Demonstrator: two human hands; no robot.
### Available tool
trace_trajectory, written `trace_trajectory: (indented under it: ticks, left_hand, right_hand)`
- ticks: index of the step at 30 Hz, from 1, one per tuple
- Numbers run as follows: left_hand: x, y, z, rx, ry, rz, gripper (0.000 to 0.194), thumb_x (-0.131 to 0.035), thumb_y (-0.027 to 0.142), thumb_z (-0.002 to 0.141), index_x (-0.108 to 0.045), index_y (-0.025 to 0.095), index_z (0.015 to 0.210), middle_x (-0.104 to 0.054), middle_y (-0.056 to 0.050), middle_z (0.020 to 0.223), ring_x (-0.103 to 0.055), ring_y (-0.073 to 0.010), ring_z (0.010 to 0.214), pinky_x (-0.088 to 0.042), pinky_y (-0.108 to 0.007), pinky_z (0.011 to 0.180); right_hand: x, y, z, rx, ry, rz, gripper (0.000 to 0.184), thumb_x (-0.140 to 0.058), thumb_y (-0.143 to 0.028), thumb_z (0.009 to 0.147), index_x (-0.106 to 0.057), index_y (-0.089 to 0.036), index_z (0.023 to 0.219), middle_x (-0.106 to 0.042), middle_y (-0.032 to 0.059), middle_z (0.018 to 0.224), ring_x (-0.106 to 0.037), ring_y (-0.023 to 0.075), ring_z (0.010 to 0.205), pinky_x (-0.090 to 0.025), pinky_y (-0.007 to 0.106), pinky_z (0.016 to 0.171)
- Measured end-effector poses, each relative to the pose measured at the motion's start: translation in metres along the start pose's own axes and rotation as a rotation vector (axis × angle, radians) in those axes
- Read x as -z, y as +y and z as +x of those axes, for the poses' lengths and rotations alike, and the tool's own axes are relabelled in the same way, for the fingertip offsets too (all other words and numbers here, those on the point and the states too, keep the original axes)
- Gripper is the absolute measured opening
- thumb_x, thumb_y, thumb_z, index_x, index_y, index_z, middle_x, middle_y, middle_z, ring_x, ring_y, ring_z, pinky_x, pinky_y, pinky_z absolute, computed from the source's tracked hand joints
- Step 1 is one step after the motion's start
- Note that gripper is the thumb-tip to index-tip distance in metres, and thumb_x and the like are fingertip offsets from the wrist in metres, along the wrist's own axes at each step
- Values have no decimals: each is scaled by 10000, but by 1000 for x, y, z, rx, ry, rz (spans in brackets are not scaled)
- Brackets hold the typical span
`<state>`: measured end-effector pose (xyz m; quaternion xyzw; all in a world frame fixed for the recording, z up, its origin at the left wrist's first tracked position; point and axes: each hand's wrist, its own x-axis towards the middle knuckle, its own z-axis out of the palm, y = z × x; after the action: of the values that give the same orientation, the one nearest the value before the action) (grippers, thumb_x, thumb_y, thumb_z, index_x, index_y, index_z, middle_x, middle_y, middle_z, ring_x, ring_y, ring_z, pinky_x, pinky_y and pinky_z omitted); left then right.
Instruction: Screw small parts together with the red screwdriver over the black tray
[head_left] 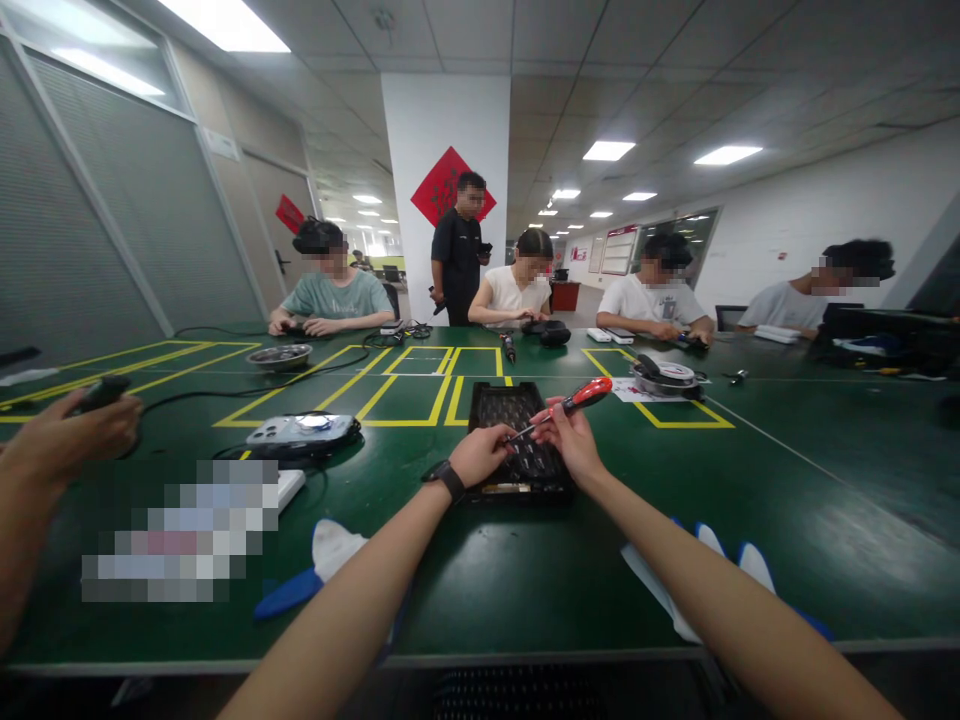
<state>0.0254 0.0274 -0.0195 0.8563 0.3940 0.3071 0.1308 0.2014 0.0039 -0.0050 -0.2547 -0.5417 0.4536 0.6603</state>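
Observation:
My right hand (571, 438) is closed around a screwdriver with a red and black handle (583, 397), its shaft slanting down to the left. My left hand (481, 455), with a black watch at the wrist, pinches at the tip of the shaft. Both hands hover over a black tray with small compartments (504, 405) lying on the green table (525, 570). What sits in the tray is too small to make out.
White and blue gloves lie at the near edge on the left (319, 565) and right (720, 560). A grey device with cables (301, 432) lies left of the tray. A neighbour's hand (71, 435) holds a dark object at far left. Several people sit across the table.

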Motion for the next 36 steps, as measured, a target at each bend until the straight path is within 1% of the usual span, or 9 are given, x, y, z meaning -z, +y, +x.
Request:
trace_trajectory:
  ticks: [4,8,12,15,18,21,25,31,36]
  left_hand:
    - [3,5,-2,28,-11,-38,340,-490,206,715,-566,197,1047,-609,3,733,-525,-108,629,-397,-211,625]
    - [11,13,-2,81,61,-118,328,-424,273,778,-553,200,1071,-611,2,796,-537,-121,712,-406,-230,692]
    - [20,22,0,65,118,-225,381,-310,357,846,-623,159,937,-612,-26,807,-540,-139,773,-405,-251,737]
    - [23,30,-1,-18,78,-297,478,-256,393,867,-658,138,823,-611,-37,761,-541,-133,739,-406,-247,732]
    - [22,38,-4,-106,-17,-370,532,-229,404,877,-671,129,768,-625,-42,761,-544,-122,710,-409,-235,717]
    - [21,43,-5,-123,-71,-409,598,-178,415,885,-679,124,737,-644,-47,755,-550,-120,696,-412,-232,708]
    - [21,43,-6,-91,-105,-369,671,-128,439,883,-688,128,683,-652,-49,710,-554,-120,668,-404,-233,723]
    - [20,41,-7,-78,-119,-284,704,-108,464,876,-692,135,662,-644,-52,680,-544,-121,647,-389,-227,706]
    - [21,43,-7,-95,-125,-209,713,-101,470,874,-689,131,654,-640,-56,725,-540,-125,690,-374,-224,736]
  right_hand:
    - [1,-2,1,25,26,-33,281,-465,-436,794,-422,-215,961,-605,-3,734,-559,97,543,-462,235,521]
    - [2,-7,0,111,131,-83,268,-438,-457,804,-427,-216,921,-578,-25,655,-497,76,467,-418,205,466]
    - [3,-14,0,187,237,-104,268,-424,-475,806,-437,-216,874,-528,-46,572,-401,58,397,-318,177,385]
    - [4,-17,0,192,269,-105,276,-433,-485,797,-447,-214,843,-483,-54,521,-335,54,366,-234,172,343]
    - [4,-17,-1,150,215,-104,270,-430,-476,803,-458,-208,826,-459,-55,492,-316,53,357,-197,172,333]
    - [1,-15,-2,110,150,-108,263,-421,-463,813,-465,-204,828,-466,-54,486,-322,52,352,-197,171,333]
    - [-3,-13,-5,90,100,-129,269,-421,-464,812,-472,-202,840,-498,-51,503,-334,50,345,-222,171,335]
    - [-4,-11,-6,73,58,-158,264,-419,-455,816,-472,-198,850,-513,-48,509,-347,48,337,-236,169,333]
    - [-3,-9,-7,80,36,-189,256,-408,-440,827,-467,-193,866,-516,-47,523,-356,46,346,-244,168,340]
